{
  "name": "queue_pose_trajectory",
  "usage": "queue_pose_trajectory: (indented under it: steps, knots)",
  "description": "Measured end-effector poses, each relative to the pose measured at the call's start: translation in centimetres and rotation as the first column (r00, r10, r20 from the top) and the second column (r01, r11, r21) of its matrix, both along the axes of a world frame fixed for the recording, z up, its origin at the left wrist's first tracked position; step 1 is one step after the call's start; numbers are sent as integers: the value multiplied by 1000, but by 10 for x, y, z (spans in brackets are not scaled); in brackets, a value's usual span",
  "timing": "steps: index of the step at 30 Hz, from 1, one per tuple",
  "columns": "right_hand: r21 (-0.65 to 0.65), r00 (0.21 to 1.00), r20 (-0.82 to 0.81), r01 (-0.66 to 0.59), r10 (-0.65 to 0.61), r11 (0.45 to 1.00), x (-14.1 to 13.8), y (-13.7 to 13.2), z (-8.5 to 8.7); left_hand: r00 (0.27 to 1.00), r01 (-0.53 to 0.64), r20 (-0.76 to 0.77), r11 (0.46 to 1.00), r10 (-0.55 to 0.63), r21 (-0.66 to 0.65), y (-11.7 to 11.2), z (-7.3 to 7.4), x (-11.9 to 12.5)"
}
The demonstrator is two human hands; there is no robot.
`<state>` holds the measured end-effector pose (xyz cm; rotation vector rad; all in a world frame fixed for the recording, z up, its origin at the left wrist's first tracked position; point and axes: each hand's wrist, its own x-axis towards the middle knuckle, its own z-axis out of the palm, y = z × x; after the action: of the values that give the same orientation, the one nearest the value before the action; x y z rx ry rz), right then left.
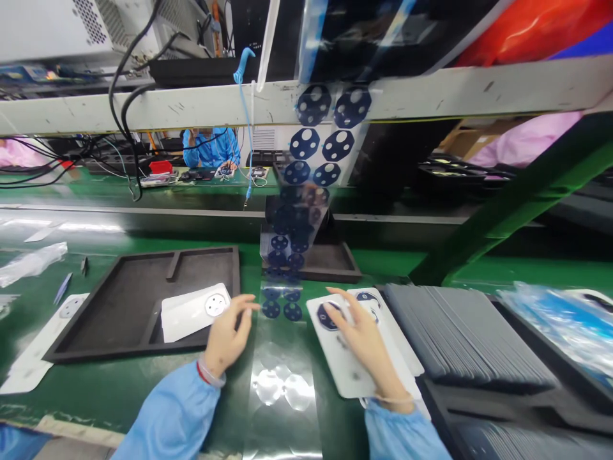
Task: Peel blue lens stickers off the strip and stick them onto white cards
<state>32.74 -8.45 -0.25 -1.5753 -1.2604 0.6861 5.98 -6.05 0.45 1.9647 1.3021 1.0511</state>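
My right hand (361, 335) is on a white phone back panel (347, 364), its thumb on the dark round sticker (329, 316) and a finger over the top edge. Another white panel (400, 338) lies partly under it. My left hand (228, 335) holds nothing; its fingers are apart, pointing at a hanging clear film strip (282, 348) with dark round stickers in pairs. Whether a fingertip touches the film I cannot tell. Left of that hand, a white panel (184, 316) with a white round piece rests in a black tray (110, 300).
At right, a rack (467, 332) holds many grey sheets beside clear plastic bags (560, 326). A green post (517, 198) slants across the right. Tweezers (62, 287) and a long white panel (36, 358) lie at left. Across the bench sits a person in blue (211, 148).
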Motion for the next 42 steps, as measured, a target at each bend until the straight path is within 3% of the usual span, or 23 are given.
queue_pose_trajectory:
  steps: [2,5,7,9,10,12,14,16,20,22,25,26,28,30,32,34,37,40,42]
  knots:
    - [-81,947,309,120,-89,989,32,2,-2,969,-139,-187,980,164,143,18,6,-30]
    - [66,755,598,290,-271,955,56,3,-9,814,-203,-511,959,277,197,37,1,-73]
    - [234,665,651,281,-365,931,53,4,-13,699,-266,-658,956,280,124,43,-8,-92]
    - [332,675,642,180,-362,926,34,7,-15,653,-273,-728,961,209,31,44,-15,-101]
    - [344,709,633,100,-310,934,21,9,-16,656,-252,-736,968,169,-2,45,-16,-102]
    - [270,776,626,-124,-76,955,-8,16,-20,683,-194,-719,981,128,-10,45,-13,-101]
    - [137,764,610,-361,209,922,-37,26,-28,708,-167,-693,986,137,24,44,-3,-96]
    - [39,734,569,-474,371,880,-58,38,-39,727,-190,-662,980,179,57,42,10,-90]
    - [-27,732,511,-510,450,860,-72,53,-60,807,-292,-512,953,293,86,31,31,-76]
    - [-22,743,501,-501,443,865,-70,51,-64,901,-239,-357,969,246,65,24,34,-69]
    - [14,766,498,-475,406,880,-67,39,-61,998,52,-17,996,-53,-69,12,29,-54]
    - [23,775,499,-459,388,888,-67,34,-59,977,188,123,973,-173,-131,9,26,-48]
    - [27,788,504,-424,354,905,-70,25,-55,857,424,414,877,-308,-226,2,19,-33]
    - [26,792,506,-410,342,912,-73,17,-52,737,530,630,788,-245,-313,-4,11,-16]
    - [37,791,490,-439,367,898,-77,10,-49,681,539,728,728,-81,-424,-8,3,-1]
    - [45,792,453,-478,409,877,-79,5,-45,660,526,750,678,55,-513,-9,-4,11]
    - [-2,787,354,-539,505,842,-77,-3,-33,626,536,763,621,161,-572,-9,-11,18]
    - [-82,727,149,-666,670,741,-65,-9,-17,631,561,751,554,194,-615,-9,-12,19]
    - [-59,677,-62,-736,733,675,-54,-10,-9,667,543,727,562,162,-624,-11,-13,19]
